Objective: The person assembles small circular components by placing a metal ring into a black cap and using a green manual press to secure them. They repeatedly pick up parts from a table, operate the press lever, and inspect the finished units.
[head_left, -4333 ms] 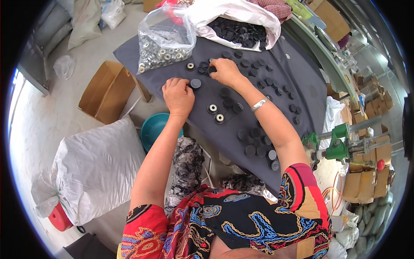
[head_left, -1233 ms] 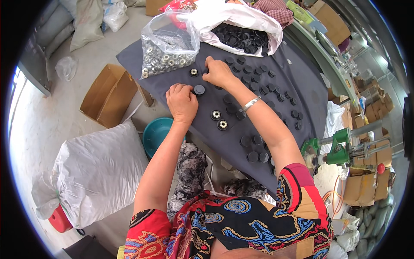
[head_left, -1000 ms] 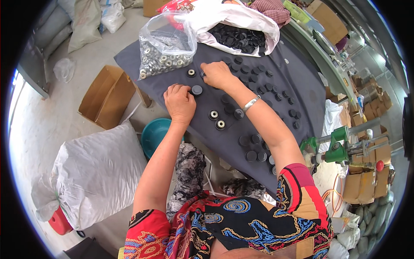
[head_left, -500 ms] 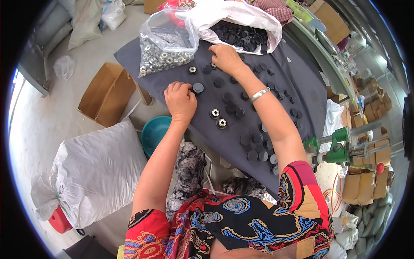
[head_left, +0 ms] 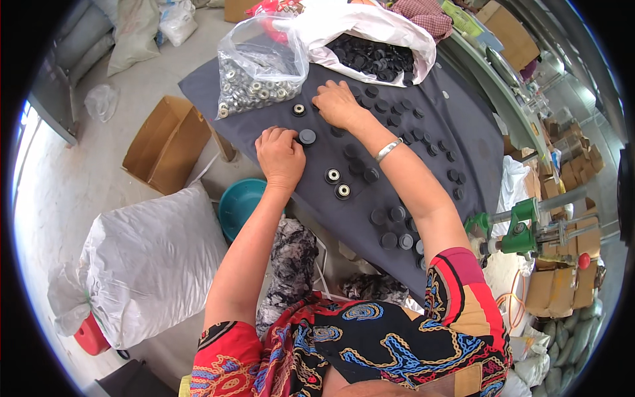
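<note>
On the dark cloth-covered table lie many round black caps, a few with a shiny metal bearing set in them. Two such caps with bearings sit side by side nearer me, and another cap with a bearing lies just left of my right hand. My right hand is closed, its fingertips pressed down at the cloth and hiding what is under them. My left hand rests curled at the table's left edge, its thumb against a grey-topped black cap. Whatever its fingers grip is hidden.
A clear plastic bag of bearings and a white sack of black caps stand at the table's far side. To the left are a cardboard box, a teal basin and a full white sack. A green metal fixture is at right.
My right hand has shifted a little left and toward me, over a cap that showed before; the bearing seen under its fingertips is now hidden. My left hand has stayed in place.
</note>
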A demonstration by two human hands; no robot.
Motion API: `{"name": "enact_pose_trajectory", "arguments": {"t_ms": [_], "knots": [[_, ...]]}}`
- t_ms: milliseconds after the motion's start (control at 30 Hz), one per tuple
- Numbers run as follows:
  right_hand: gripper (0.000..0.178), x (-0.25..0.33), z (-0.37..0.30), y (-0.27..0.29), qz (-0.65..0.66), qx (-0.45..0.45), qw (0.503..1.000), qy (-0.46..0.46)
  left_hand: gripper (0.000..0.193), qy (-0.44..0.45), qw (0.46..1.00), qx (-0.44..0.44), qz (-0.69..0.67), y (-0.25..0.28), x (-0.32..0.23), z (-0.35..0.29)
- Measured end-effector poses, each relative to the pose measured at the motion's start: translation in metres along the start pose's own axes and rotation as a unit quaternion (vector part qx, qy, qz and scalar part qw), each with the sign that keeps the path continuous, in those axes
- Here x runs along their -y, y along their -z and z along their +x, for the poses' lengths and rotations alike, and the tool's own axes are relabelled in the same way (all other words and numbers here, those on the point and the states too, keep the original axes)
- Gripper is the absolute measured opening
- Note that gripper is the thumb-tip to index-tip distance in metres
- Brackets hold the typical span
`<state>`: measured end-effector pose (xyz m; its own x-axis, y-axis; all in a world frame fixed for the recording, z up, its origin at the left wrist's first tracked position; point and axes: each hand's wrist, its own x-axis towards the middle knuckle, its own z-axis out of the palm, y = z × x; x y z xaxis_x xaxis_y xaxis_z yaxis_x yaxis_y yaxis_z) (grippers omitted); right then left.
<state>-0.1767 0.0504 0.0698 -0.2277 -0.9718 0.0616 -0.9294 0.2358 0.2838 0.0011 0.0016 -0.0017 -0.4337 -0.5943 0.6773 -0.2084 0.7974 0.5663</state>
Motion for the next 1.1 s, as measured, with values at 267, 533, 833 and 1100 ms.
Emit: {"name": "enact_pose_trajectory", "arguments": {"t_ms": [267,533,833,1100], "knots": [[0.019,-0.007,0.001,0.002,0.027,0.051,0.998,0.035,0.009,0.003,1.0,0.0,-0.007,0.0,0.0,-0.001],[0.021,-0.008,0.002,-0.004,0.035,0.045,0.998,0.027,0.009,0.003,1.0,0.001,-0.007,-0.001,0.0,-0.001],[0.033,-0.053,0.013,0.013,0.169,-0.119,0.975,-0.076,0.01,-0.002,1.0,-0.006,-0.019,-0.002,0.0,0.001],[0.033,-0.04,-0.001,-0.008,0.132,0.001,0.987,-0.089,0.009,-0.002,1.0,0.0,-0.011,0.0,-0.001,-0.001]]}}
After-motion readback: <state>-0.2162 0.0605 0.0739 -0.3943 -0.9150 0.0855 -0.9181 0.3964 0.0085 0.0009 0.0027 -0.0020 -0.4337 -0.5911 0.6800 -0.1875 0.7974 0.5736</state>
